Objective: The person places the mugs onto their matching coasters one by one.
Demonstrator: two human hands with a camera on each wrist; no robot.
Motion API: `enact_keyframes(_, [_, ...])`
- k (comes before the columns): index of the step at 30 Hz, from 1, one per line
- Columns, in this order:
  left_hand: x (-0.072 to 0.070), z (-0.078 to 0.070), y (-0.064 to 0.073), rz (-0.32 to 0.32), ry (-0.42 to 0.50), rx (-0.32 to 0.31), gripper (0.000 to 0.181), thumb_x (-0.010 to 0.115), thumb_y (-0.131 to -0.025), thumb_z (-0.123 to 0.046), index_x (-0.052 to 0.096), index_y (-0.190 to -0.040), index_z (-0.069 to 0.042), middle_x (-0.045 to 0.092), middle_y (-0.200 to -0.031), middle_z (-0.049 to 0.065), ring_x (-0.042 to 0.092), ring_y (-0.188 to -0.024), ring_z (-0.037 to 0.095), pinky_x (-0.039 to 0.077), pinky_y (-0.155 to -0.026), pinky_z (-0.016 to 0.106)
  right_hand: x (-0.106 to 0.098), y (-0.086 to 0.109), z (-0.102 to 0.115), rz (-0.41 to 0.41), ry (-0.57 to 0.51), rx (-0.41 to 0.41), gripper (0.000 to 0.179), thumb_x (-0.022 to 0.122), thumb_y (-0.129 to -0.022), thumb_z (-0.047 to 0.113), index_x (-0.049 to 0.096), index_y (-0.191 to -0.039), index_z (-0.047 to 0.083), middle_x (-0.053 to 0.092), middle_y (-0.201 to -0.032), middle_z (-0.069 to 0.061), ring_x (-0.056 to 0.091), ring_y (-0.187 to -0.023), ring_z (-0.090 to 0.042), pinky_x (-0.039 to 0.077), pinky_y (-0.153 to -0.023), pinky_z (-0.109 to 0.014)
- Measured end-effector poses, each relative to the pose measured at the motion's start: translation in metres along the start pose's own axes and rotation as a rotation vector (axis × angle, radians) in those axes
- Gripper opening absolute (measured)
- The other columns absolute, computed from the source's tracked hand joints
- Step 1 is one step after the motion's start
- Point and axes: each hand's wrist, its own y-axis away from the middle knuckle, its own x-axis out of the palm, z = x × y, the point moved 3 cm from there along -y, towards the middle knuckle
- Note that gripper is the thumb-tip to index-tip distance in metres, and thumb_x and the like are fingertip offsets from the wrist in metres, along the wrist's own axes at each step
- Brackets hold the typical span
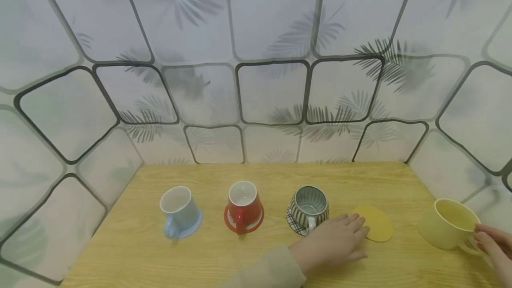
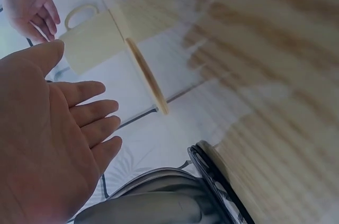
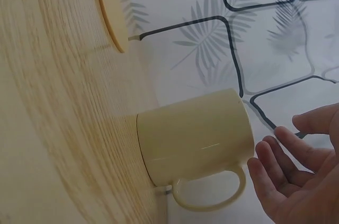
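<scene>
A pale yellow mug [image 1: 442,228] stands upright on the table at the right, its handle facing my right hand [image 1: 496,246]. In the right wrist view that hand's fingers [image 3: 267,166] are loosely bent close to the mug's rim, gripping nothing; whether a fingertip touches it I cannot tell. My left hand [image 1: 338,239] is stretched out, fingers straight and empty, between a striped grey mug [image 1: 298,210] and a round yellow coaster [image 1: 378,223]. From above, its fingertips overlap the coaster's near left edge; in the left wrist view they look apart from it.
The striped mug stands on a checked coaster [image 1: 293,223]. Further left, a red mug [image 1: 250,208] sits on a red-rimmed coaster [image 1: 258,223], and a light blue mug [image 1: 186,214] on a blue coaster [image 1: 196,229]. Patterned walls [image 1: 272,92] enclose the wooden table [image 1: 200,261] at back and sides.
</scene>
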Motion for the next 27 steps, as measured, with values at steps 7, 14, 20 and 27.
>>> enact_keyframes(7, [0.001, -0.002, -0.007, 0.0, 0.018, -0.019, 0.066, 0.019, -0.111, -0.065, 0.026, -0.169, -0.033, 0.023, -0.176, -0.014, 0.017, -0.165, 0.005, 0.016, -0.135, 0.022, -0.002, -0.001, -0.001, 0.04, -0.195, -0.033, 0.045, 0.054, -0.107, -0.006, 0.082, -0.101, 0.029, 0.08, -0.092, 0.024, 0.071, -0.08, 0.015, 0.053, -0.071, 0.002])
enact_keyframes(14, [0.002, 0.0, -0.011, -0.007, 0.042, -0.041, 0.066, 0.021, -0.111, -0.065, 0.028, -0.168, -0.032, 0.025, -0.176, -0.013, 0.02, -0.164, 0.005, 0.017, -0.135, 0.022, -0.008, -0.005, -0.008, 0.05, -0.191, -0.014, 0.046, 0.054, -0.107, -0.003, 0.082, -0.097, 0.032, 0.079, -0.09, 0.027, 0.07, -0.079, 0.017, 0.051, -0.068, 0.003])
enact_keyframes(20, [0.0, 0.003, -0.019, -0.009, 0.055, -0.08, 0.067, 0.022, -0.11, -0.066, 0.03, -0.168, -0.032, 0.028, -0.174, -0.013, 0.023, -0.163, 0.006, 0.02, -0.134, 0.022, -0.037, -0.02, -0.052, 0.061, -0.035, 0.01, 0.049, 0.052, -0.109, 0.0, 0.078, -0.101, 0.042, 0.074, -0.093, 0.035, 0.067, -0.079, 0.021, 0.05, -0.067, 0.004])
enact_keyframes(27, [0.002, 0.005, -0.03, -0.014, 0.039, -0.117, 0.067, 0.025, -0.11, -0.067, 0.034, -0.166, -0.032, 0.031, -0.174, -0.012, 0.025, -0.163, 0.006, 0.022, -0.134, 0.022, -0.068, -0.037, -0.102, 0.086, -0.045, 0.064, 0.053, 0.049, -0.109, -0.003, 0.076, -0.105, 0.042, 0.073, -0.096, 0.035, 0.067, -0.083, 0.022, 0.05, -0.068, 0.004])
